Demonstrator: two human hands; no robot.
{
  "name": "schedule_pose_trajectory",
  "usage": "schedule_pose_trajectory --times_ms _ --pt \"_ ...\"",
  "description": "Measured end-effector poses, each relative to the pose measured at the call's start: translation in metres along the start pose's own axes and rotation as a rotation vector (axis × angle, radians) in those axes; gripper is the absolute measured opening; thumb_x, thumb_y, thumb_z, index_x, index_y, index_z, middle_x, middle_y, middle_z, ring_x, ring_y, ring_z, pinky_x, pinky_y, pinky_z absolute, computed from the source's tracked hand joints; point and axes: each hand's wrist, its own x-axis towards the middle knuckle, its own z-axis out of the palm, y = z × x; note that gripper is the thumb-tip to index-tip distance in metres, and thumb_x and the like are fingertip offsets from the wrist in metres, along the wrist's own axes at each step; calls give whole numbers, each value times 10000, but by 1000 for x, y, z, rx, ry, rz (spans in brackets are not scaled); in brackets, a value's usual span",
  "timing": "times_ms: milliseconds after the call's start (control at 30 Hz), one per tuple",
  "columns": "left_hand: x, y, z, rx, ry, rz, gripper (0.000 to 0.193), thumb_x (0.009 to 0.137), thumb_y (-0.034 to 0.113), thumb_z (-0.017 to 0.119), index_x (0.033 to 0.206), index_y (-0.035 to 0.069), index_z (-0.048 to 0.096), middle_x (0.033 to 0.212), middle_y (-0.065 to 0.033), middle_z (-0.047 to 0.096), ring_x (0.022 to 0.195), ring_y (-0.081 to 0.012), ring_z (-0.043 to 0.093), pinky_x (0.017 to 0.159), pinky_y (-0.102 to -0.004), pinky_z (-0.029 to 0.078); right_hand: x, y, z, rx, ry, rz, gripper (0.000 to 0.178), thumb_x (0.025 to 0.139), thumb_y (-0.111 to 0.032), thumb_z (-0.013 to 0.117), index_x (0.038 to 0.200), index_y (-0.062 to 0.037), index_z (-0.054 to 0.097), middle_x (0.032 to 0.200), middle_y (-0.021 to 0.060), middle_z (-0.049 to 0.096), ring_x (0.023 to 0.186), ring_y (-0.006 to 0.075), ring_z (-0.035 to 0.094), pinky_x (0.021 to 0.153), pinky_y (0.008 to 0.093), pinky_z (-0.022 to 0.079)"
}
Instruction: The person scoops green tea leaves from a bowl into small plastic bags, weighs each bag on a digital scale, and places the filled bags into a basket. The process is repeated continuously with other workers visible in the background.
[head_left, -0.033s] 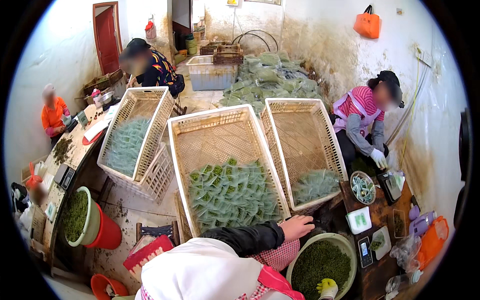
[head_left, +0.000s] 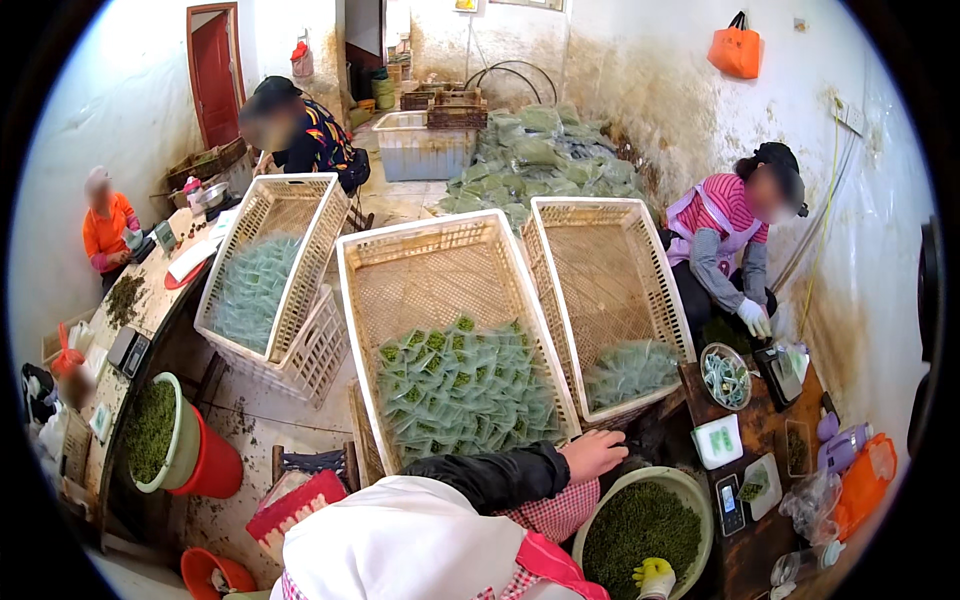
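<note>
My bare left hand [head_left: 593,456], in a black sleeve, lies palm down with its fingers stretched out on something dark beside the middle crate. My right hand [head_left: 655,577], in a yellow and white glove, has its fingers curled at the surface of small loose green pieces [head_left: 635,525]. Any pieces in its grip are hidden. These fill a pale round tub [head_left: 700,494] in front of me. Ahead, a white plastic crate [head_left: 425,230] slopes up away from me. Small clear packets of green pieces [head_left: 465,395] cover its lower half in overlapping rows.
Crates with packets stand left [head_left: 325,190] and right [head_left: 640,215]. On the right-hand table are a scale [head_left: 731,505], a tray of pieces [head_left: 762,487], a white container [head_left: 717,441] and a bowl of strips [head_left: 725,376]. A gloved co-worker [head_left: 725,215] sits beyond; two other people work left.
</note>
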Motion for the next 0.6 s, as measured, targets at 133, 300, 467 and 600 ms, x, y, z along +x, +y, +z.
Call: schedule_pose_trajectory --times_ms 133,300,467,600 --pt "-2 2 6 77 -76 42 254 869 188 591 1099 88 549 1097 -126 520 940 -302 550 807 -409 433 0 2 1 -11 -14 -3 153 890 -167 649 1012 -76 650 773 89 688 561 145 603 459 272 429" --pt "1 14 -1 120 -121 269 302 841 156 562 1135 88 557 1078 -99 549 953 -256 558 833 -361 419 -3 4 0 -30 -18 13 157 888 -172 649 1008 -70 647 774 91 687 565 148 603 466 279 431" --pt "3 16 -4 84 -205 129 221 862 176 548 1059 78 574 1043 -93 554 940 -248 553 832 -371 410 -11 -3 2 -21 -9 0 142 888 -174 647 992 -77 651 759 79 680 562 143 596 463 279 419" --pt "1 14 -1 112 -201 146 239 859 186 554 1071 77 575 1057 -96 555 957 -248 550 840 -373 410 -6 0 4 -53 -8 -17 131 887 -161 644 992 -83 654 755 74 678 556 139 590 458 278 409"
